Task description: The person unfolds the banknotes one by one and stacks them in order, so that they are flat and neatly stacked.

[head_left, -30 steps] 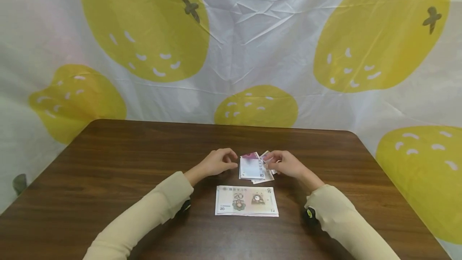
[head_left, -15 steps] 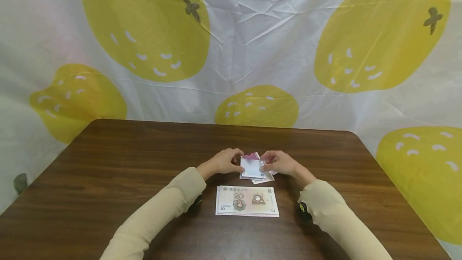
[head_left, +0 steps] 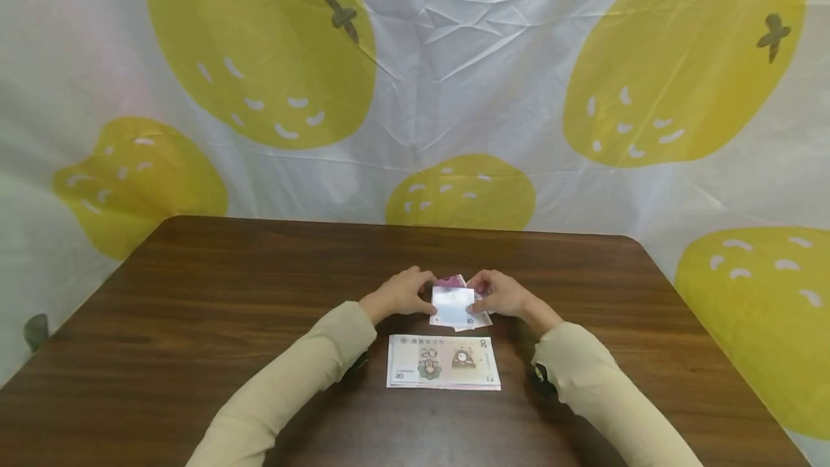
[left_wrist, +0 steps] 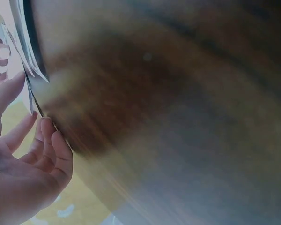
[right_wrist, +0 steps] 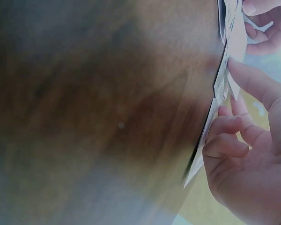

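Over a small pile of play banknotes, my left hand [head_left: 403, 292] pinches the left edge of a pale banknote [head_left: 452, 304] between thumb and fingers. My right hand [head_left: 507, 295] pinches the same note's right edge. A figure 10 shows at its lower right corner. Under and behind it, a purple banknote [head_left: 452, 281] peeks out, and other notes [head_left: 482, 321] fan out to the right. In the left wrist view, the left thumb [left_wrist: 9, 93] lies against the paper. The right wrist view has the right thumb [right_wrist: 250, 77] on the raised note, with more notes flat below.
A neat stack of larger play banknotes [head_left: 444, 362], a 20 on top, lies nearer the person. The brown wooden table [head_left: 259, 272] ends at a white curtain [head_left: 454, 92] printed with yellow fruit. A dark object [head_left: 36, 331] shows beyond the left edge.
My left hand has moved right, from beside the pile onto the note's left edge. My right hand has shifted left onto its right edge. The note now sits slightly nearer the person.
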`<state>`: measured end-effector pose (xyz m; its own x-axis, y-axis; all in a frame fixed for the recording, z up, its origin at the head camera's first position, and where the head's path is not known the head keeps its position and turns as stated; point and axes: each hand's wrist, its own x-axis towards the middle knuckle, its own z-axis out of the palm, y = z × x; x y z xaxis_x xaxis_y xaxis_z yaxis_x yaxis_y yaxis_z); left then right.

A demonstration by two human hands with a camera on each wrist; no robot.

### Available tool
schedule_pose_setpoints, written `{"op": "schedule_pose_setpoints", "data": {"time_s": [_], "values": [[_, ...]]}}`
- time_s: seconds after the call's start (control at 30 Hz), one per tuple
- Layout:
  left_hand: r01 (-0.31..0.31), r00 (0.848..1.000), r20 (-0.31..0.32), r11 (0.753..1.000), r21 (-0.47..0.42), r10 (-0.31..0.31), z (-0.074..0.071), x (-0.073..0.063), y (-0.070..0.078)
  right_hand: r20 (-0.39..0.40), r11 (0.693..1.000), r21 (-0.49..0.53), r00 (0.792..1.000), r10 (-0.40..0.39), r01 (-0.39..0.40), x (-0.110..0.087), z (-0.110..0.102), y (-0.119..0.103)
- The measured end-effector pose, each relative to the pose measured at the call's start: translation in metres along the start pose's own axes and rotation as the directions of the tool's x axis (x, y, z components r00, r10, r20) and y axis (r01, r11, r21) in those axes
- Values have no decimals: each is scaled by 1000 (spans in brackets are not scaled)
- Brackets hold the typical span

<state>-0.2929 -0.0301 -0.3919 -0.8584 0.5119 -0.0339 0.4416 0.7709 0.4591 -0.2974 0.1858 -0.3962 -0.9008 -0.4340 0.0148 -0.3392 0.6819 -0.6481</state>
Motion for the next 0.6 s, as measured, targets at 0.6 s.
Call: {"op": "schedule_pose_setpoints", "data": {"time_s": [0.6], "values": [[-86, 989, -147, 890, -447, 22, -9, -1, -4, -21, 964, 261, 998, 60, -52, -3, -9, -3]]}}
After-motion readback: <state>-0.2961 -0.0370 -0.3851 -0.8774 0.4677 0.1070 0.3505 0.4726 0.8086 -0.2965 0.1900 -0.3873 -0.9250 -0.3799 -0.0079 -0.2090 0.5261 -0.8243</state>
